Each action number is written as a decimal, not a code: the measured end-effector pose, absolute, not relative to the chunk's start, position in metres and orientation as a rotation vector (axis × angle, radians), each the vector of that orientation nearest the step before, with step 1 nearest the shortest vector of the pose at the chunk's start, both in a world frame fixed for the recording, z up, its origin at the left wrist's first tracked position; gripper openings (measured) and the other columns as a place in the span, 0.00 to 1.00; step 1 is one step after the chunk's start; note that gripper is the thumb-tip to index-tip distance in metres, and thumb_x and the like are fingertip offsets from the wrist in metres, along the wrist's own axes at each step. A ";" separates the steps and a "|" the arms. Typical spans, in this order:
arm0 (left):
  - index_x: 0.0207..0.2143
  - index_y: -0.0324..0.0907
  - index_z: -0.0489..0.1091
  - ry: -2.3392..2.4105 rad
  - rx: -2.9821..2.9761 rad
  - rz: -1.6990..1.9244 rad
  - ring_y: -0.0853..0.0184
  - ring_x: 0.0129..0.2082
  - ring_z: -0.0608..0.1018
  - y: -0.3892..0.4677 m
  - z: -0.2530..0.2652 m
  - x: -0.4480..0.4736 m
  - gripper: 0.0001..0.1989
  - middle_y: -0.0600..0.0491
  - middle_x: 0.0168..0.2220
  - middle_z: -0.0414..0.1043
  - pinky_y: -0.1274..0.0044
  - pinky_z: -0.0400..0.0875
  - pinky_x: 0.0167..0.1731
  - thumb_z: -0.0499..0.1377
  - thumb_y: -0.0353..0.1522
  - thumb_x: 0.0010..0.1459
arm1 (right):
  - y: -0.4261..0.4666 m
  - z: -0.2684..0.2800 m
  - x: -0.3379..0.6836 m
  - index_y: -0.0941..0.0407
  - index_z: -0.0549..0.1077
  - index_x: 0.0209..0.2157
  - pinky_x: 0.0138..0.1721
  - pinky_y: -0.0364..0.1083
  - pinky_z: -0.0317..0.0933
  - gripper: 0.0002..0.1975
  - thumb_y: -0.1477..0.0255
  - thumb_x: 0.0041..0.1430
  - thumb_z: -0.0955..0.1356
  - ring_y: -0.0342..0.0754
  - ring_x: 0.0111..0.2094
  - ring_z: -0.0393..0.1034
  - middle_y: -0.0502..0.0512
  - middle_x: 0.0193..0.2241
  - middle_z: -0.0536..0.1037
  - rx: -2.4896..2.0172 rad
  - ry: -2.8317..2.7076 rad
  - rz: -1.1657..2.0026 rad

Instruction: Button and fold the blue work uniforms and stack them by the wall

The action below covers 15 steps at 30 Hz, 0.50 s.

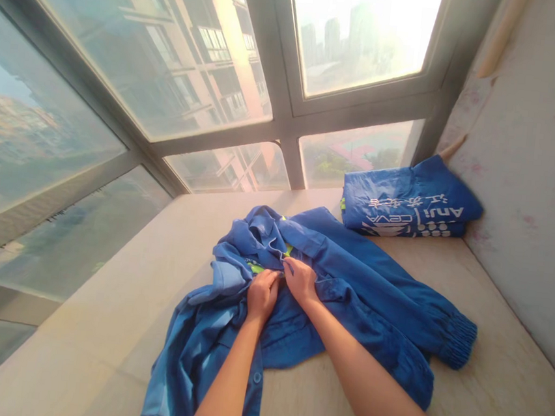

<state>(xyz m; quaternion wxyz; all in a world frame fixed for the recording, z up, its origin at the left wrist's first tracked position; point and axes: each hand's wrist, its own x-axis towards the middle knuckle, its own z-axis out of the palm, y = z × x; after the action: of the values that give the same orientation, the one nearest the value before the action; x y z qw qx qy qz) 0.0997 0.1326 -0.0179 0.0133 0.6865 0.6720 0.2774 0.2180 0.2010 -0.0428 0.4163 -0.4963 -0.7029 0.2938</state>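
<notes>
A blue long-sleeved work jacket (pixel 359 275) lies spread and rumpled on a pale surface, its collar end toward the window. One sleeve stretches to the right and ends in a gathered cuff. My left hand (pixel 263 293) is closed on the front edge of the jacket just below the collar. Close beside it, my right hand (pixel 300 279) pinches the opposite front edge. Yellow-green patches show inside the neck opening. A button is visible on the front strip near my left forearm. Exactly what the fingertips hold is partly hidden.
A folded blue garment (pixel 400 200) with white lettering lies at the back right, against the patterned wall (pixel 529 193). Window frames (pixel 285 130) border the pale ledge (pixel 119 271) at the back and left. Buildings show through the glass.
</notes>
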 end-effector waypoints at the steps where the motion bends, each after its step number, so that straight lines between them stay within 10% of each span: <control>1: 0.41 0.43 0.75 2.095 2.108 0.935 0.64 0.41 0.76 0.133 -0.019 0.100 0.14 0.50 0.38 0.77 0.73 0.70 0.44 0.50 0.33 0.65 | 0.202 -0.042 0.219 0.52 0.79 0.42 0.45 0.43 0.65 0.13 0.70 0.64 0.63 0.49 0.42 0.77 0.55 0.41 0.82 -1.244 -1.738 0.747; 9: 0.44 0.38 0.73 2.471 1.591 1.433 0.63 0.34 0.80 0.110 0.037 0.052 0.18 0.47 0.36 0.79 0.74 0.74 0.35 0.52 0.42 0.63 | 0.207 -0.036 0.225 0.54 0.79 0.41 0.46 0.47 0.65 0.15 0.67 0.62 0.62 0.53 0.43 0.76 0.57 0.40 0.82 -1.248 -1.537 0.904; 15: 0.43 0.40 0.75 3.140 1.324 0.731 0.59 0.32 0.78 0.079 0.155 -0.069 0.16 0.47 0.32 0.78 0.69 0.71 0.37 0.56 0.40 0.58 | 0.217 -0.009 0.238 0.58 0.80 0.33 0.36 0.47 0.67 0.15 0.64 0.54 0.64 0.53 0.33 0.75 0.57 0.30 0.82 -1.269 -1.319 1.152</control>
<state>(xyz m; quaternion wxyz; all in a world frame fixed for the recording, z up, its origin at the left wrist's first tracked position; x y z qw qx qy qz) -0.0686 0.0793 0.1555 -0.1710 0.3744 0.8877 0.2065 0.2376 0.2166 -0.0089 0.4703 -0.5180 -0.5382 0.4700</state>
